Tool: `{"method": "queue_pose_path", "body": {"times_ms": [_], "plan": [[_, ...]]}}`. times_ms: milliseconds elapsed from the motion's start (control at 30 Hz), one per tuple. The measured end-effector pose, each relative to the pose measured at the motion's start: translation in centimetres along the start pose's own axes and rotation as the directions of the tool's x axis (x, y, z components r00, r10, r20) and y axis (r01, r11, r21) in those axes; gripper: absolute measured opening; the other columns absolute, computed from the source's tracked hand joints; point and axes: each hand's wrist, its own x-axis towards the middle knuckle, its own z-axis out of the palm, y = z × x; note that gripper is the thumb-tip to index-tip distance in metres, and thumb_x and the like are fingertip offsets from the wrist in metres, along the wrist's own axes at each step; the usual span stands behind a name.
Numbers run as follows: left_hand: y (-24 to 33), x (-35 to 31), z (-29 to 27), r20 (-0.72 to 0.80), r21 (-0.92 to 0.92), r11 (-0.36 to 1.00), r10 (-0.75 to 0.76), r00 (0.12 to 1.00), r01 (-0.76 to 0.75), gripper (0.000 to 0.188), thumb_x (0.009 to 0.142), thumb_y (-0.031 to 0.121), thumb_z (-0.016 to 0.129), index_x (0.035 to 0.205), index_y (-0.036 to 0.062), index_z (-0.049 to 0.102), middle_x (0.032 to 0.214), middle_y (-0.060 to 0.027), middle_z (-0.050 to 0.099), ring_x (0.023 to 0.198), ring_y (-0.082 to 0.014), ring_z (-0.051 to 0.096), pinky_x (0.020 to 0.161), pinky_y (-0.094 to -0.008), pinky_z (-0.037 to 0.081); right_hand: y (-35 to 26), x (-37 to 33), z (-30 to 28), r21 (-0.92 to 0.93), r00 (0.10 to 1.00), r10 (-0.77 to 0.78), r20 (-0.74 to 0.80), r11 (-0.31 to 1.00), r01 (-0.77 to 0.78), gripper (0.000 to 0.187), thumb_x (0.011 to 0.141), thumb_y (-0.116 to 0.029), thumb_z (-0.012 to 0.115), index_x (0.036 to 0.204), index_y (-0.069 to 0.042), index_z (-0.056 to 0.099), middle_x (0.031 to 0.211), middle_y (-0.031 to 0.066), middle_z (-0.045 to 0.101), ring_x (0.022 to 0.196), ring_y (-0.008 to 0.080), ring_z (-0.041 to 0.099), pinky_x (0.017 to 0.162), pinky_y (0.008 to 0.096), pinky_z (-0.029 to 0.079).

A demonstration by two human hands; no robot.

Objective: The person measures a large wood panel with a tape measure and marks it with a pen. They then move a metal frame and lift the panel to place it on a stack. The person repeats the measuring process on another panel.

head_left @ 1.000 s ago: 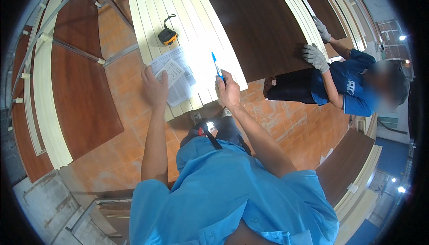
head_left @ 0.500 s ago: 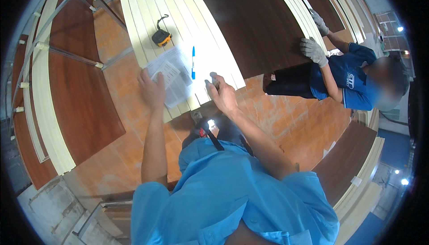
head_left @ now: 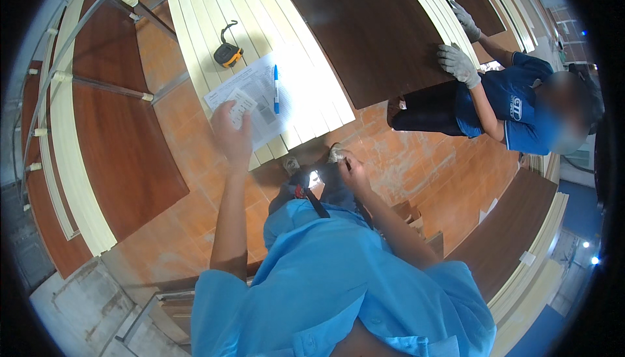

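Note:
My left hand (head_left: 232, 137) has its fingers closed at the near-left edge of a small white printed slip (head_left: 245, 105). The slip is over a larger printed sheet (head_left: 265, 70), which lies on pale cream strips (head_left: 319, 86). A blue-and-white pen (head_left: 276, 90) rests on the sheet's right side. Beyond the sheet sits a black-and-orange tape measure (head_left: 228, 55) with a dark wrist strap. My right hand (head_left: 353, 176) is off the strips, low beside my right thigh. Its fingers are curled around something small and dark that I cannot make out.
At right, a co-worker in dark blue (head_left: 498, 106) has gloved hands (head_left: 459, 64) on stacked strips beside a dark brown panel (head_left: 371, 31). Reddish-brown panels (head_left: 124, 129) and a metal rack (head_left: 107, 84) stand left. Another brown panel (head_left: 504, 227) is at lower right, above orange tiles (head_left: 416, 161).
My right hand has drawn back from the strips, toward my body and slightly right. My left hand has shifted onto the slip. The co-worker's hands stay at the strips.

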Motion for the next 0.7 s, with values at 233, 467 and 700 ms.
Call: {"method": "queue_pose_path", "body": {"times_ms": [233,467,700], "plan": [[6.0,0.1,5.0,0.207,-0.283,0.959,0.066,0.976,-0.004,0.026,0.092,0.017,0.069,0.114,0.0033,0.066,0.105,-0.0136,0.071,0.099,-0.0312,0.068,0.091,-0.0407,0.052,9.3,-4.5,-1.8,-0.209,0.874,0.452,0.18,0.886,-0.415,0.035,0.091,-0.028,0.067,0.116,-0.004,0.07,0.093,0.0218,0.074,0.081,0.0319,0.075,0.072,0.0446,0.057],[13.9,-10.1,8.6,0.714,-0.489,0.868,0.342,0.611,0.086,0.026,0.097,0.017,0.065,0.111,-0.0041,0.067,0.098,-0.0164,0.073,0.091,-0.0268,0.071,0.084,-0.0401,0.056,19.1,-15.6,-6.7,0.301,0.529,0.844,-0.091,0.53,-0.793,0.03,0.097,-0.027,0.063,0.109,0.0,0.071,0.088,0.0144,0.074,0.068,0.0219,0.071,0.062,0.0364,0.058],[14.7,-22.7,14.9,0.98,-0.188,0.98,0.192,-0.045,0.069,0.029,0.096,0.024,0.066,0.114,0.001,0.068,0.112,-0.0143,0.069,0.104,-0.0283,0.065,0.094,-0.0405,0.051,25.9,-23.5,-8.4,0.527,0.309,0.905,-0.293,0.423,-0.738,0.035,0.091,-0.031,0.058,0.09,0.001,0.074,0.077,0.0163,0.074,0.061,0.024,0.07,0.063,0.0406,0.057]]}}
